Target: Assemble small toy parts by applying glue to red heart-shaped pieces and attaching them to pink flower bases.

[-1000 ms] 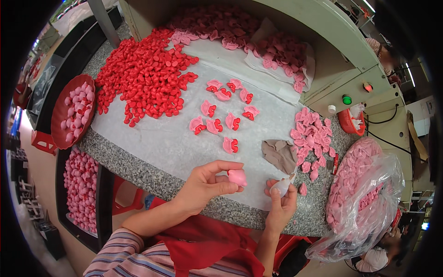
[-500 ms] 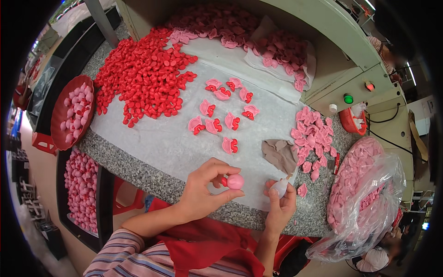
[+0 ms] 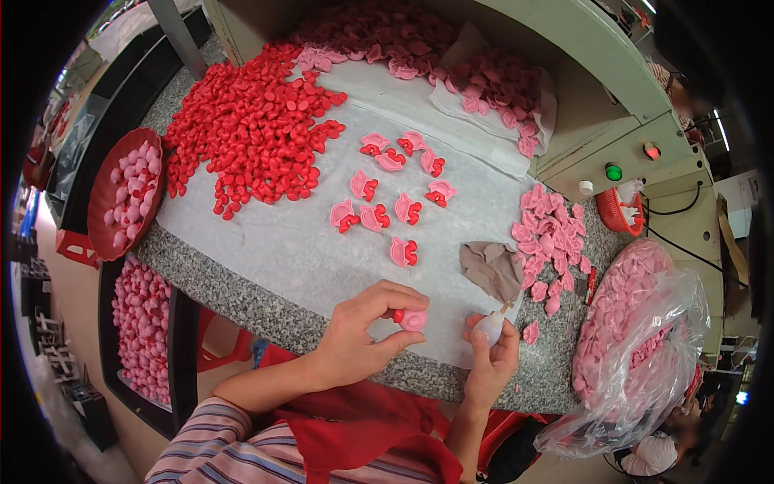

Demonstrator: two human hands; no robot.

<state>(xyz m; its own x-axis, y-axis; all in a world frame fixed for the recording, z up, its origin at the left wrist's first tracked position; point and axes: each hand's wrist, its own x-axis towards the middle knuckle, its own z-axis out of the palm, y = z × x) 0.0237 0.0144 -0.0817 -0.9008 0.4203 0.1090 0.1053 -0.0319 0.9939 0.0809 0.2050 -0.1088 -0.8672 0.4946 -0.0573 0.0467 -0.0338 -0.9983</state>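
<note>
Left hand (image 3: 351, 335): pinches pink piece (image 3: 414, 322)
Right hand (image 3: 497, 355): clasps bottle (image 3: 489, 325)
Pink piece: likely light, slightly soft; hold by edges

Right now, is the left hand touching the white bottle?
Apart: the head view plainly shows white paper between the left hand and the white bottle.

Head cam, L of pair, fisheye: looks down + fwd, worktop (image 3: 216, 282) near
</note>
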